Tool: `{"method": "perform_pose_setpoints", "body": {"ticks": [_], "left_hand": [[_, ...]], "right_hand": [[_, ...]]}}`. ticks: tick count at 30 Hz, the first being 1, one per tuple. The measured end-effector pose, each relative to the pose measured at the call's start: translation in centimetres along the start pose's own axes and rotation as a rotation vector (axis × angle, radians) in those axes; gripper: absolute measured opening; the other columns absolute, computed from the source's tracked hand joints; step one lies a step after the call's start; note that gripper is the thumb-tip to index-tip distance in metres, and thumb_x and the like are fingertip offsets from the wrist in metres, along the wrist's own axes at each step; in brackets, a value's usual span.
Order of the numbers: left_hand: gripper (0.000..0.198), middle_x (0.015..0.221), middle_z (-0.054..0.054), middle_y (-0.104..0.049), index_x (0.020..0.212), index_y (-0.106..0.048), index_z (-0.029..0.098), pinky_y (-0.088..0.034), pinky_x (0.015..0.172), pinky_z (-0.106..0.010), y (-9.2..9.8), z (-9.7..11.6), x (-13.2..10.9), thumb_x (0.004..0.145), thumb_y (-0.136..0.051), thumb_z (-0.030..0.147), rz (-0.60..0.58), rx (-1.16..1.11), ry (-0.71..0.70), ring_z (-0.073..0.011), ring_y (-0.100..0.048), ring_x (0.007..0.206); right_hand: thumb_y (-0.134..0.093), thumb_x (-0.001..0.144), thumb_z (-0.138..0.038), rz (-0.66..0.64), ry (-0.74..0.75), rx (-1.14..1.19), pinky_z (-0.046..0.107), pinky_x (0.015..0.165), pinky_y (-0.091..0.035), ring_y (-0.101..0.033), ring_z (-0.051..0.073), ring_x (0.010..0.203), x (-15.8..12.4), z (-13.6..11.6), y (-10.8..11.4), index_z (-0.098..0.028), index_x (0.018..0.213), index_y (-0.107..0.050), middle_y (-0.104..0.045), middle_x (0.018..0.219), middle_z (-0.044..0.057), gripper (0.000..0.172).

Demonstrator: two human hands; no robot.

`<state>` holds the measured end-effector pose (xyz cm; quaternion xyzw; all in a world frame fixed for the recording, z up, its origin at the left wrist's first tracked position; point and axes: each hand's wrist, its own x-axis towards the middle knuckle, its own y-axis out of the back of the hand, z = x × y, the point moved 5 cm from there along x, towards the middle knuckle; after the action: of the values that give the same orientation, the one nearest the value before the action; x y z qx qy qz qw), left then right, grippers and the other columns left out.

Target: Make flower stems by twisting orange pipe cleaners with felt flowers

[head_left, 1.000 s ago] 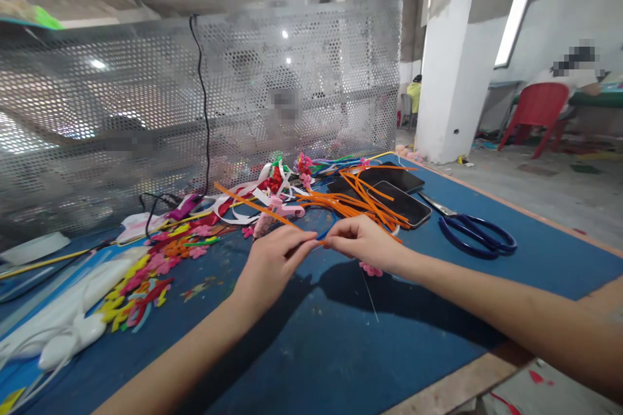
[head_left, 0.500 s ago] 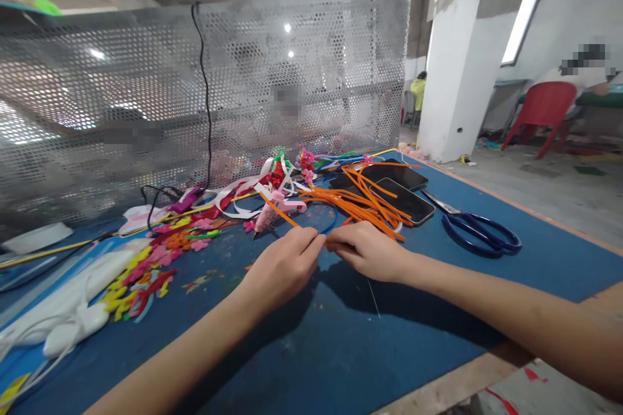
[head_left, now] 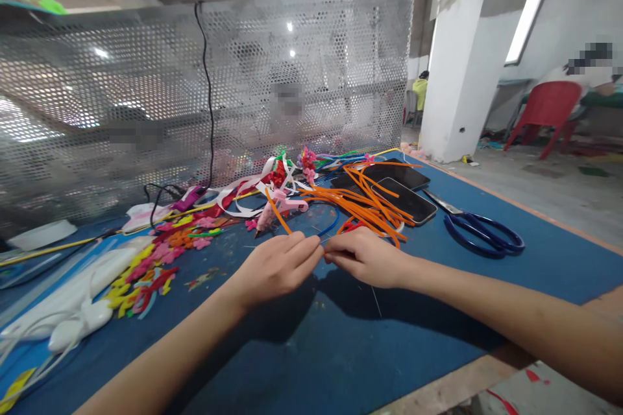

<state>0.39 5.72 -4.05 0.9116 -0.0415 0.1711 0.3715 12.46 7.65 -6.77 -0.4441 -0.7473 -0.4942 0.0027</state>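
Observation:
My left hand (head_left: 276,266) and my right hand (head_left: 366,257) meet fingertip to fingertip above the blue table mat (head_left: 341,343). Both pinch the same orange pipe cleaner (head_left: 277,213), which sticks up and back from my left fingers. A thin wire (head_left: 375,299) hangs down below my right hand. Just behind my hands lies a heap of orange pipe cleaners (head_left: 363,204) and a blue wire loop (head_left: 331,224).
Two dark phones (head_left: 403,198) lie under the orange heap. Blue-handled scissors (head_left: 481,233) rest at the right. Coloured felt flowers (head_left: 156,266) and white plastic pieces (head_left: 68,311) sit at the left. A perforated metal screen (head_left: 219,91) with a black cable stands behind. A person sits far right.
The orange pipe cleaner in my left fingers has swung from lying low and leftward to standing steeper. Both hands stayed pinched together, shifting slightly toward me.

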Motion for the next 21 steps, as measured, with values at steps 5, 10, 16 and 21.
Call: {"method": "perform_pose_setpoints", "body": {"ticks": [5,10,16,21], "left_hand": [[0.025,0.083,-0.007,-0.066,0.106,-0.055,0.015,-0.048,0.062,-0.024,-0.4,-0.8,-0.6,0.091,-0.034,0.013,0.018,-0.251,0.079,-0.013,-0.057,0.068],[0.023,0.077,-0.004,-0.067,0.087,-0.063,0.015,-0.048,0.065,-0.021,-1.0,-1.8,-0.3,0.091,-0.041,0.022,0.074,-0.598,0.449,-0.0123,-0.06,0.07],[0.021,0.058,0.003,-0.059,0.071,-0.059,0.015,-0.042,0.046,-0.017,-2.1,-2.6,-0.9,0.079,-0.06,0.034,0.125,-0.905,1.019,-0.0096,-0.054,0.05],[0.014,0.07,-0.001,-0.064,0.078,-0.063,0.017,-0.047,0.059,-0.02,-1.3,-2.4,-0.3,0.083,-0.055,0.028,0.113,-0.779,0.814,-0.0114,-0.059,0.063]], "right_hand": [[-0.047,0.084,-0.013,0.034,0.026,-0.014,0.019,0.056,-0.031,-0.047,0.01,0.056,0.0,-0.1,0.4,-0.014,0.068,-0.058,-0.056,0.06,0.001,0.019],[-0.047,0.082,-0.009,0.094,0.046,-0.015,0.019,0.059,-0.034,-0.052,0.011,0.061,0.1,-0.1,1.3,-0.014,0.076,-0.061,-0.061,0.066,0.002,0.016],[-0.046,0.084,-0.012,0.093,0.025,-0.03,0.02,0.056,-0.031,-0.047,0.01,0.055,0.1,-0.1,1.0,-0.014,0.068,-0.058,-0.056,0.06,0.001,0.02],[-0.048,0.085,-0.018,0.1,-0.048,0.032,0.019,0.055,-0.032,-0.05,0.01,0.058,0.1,0.5,0.9,-0.014,0.076,-0.061,-0.059,0.064,0.001,0.017]]}}
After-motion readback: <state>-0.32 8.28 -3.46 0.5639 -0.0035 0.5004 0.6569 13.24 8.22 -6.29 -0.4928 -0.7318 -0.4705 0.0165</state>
